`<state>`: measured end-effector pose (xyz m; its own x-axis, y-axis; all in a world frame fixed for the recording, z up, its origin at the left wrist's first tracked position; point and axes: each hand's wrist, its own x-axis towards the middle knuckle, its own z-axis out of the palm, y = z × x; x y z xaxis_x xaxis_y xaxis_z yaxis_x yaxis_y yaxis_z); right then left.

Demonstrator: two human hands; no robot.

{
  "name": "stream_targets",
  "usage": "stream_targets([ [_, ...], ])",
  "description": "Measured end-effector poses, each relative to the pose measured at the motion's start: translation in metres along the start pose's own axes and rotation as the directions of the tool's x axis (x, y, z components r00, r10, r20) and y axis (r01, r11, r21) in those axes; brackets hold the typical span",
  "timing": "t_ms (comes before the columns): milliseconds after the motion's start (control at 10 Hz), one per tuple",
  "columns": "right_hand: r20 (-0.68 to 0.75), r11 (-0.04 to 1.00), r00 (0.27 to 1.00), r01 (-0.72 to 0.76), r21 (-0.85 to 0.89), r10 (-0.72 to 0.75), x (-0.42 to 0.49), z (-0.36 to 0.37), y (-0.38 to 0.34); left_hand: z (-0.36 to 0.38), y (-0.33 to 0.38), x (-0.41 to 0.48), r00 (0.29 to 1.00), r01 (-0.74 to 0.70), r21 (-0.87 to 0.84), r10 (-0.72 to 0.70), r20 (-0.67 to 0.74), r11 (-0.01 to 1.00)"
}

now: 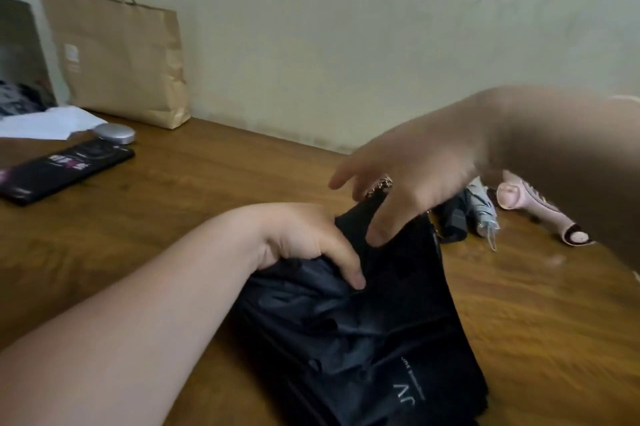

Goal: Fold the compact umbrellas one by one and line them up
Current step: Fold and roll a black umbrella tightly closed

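Left hand (304, 238) digs in, fingers curled, gripping a bunch of the black umbrella (363, 339) canopy at its far end. Right hand (415, 176) is blurred just above that same end, fingers spread, holding nothing. The black umbrella lies loose across the wooden table (173, 217). Just beyond it to the right are a folded dark umbrella (453, 221), a pale umbrella (483, 214) and a pink-handled umbrella (540, 210). Far left of it stands a paper bag (121, 61).

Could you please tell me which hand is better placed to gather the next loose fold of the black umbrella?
Probably the right. The left hand grips bunched fabric of the black umbrella, while the right hand is open above its far end, fingers spread, holding nothing.
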<state>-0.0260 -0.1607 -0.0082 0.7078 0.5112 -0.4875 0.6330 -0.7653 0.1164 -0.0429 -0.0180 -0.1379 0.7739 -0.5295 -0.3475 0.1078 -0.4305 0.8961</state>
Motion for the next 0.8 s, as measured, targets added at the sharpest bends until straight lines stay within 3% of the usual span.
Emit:
stream_targets([
  [100,0.001,0.995,0.999,-0.042,-0.093,0.042,0.004,0.012,-0.001,-0.002,0.000,-0.001,0.999,-0.041,0.018,0.041,-0.010,0.999],
  [200,0.062,0.999,0.997,-0.043,0.017,0.042,0.001,0.018,0.008,0.005,0.005,-0.002,0.975,-0.084,0.253,0.133,-0.181,0.964],
  [300,0.061,0.996,0.994,-0.087,0.009,0.087,0.012,0.033,0.015,0.012,0.007,0.000,0.942,-0.043,0.612,0.237,-0.239,0.790],
  [400,0.088,0.986,0.984,-0.161,0.032,0.157,0.021,0.043,0.028,0.022,0.004,0.008,0.830,0.020,0.817,0.446,-0.335,0.576],
  [500,0.163,0.971,0.978,-0.159,0.179,0.130,0.015,0.053,0.036,0.032,0.003,0.018,0.785,0.043,0.831,0.496,-0.371,0.555],
  [600,0.016,0.985,0.985,-0.175,0.009,0.174,0.010,0.066,0.029,0.030,0.001,0.023,0.844,0.036,0.795,0.408,-0.349,0.606],
  [700,-0.241,0.921,0.962,-0.202,-0.333,0.124,0.009,0.082,0.014,0.020,0.002,0.021,0.924,-0.004,0.675,0.260,-0.279,0.738],
  [800,-0.173,0.968,0.978,-0.154,-0.200,0.120,0.008,0.081,0.014,0.016,0.003,0.018,0.950,0.009,0.718,0.218,-0.224,0.696],
])
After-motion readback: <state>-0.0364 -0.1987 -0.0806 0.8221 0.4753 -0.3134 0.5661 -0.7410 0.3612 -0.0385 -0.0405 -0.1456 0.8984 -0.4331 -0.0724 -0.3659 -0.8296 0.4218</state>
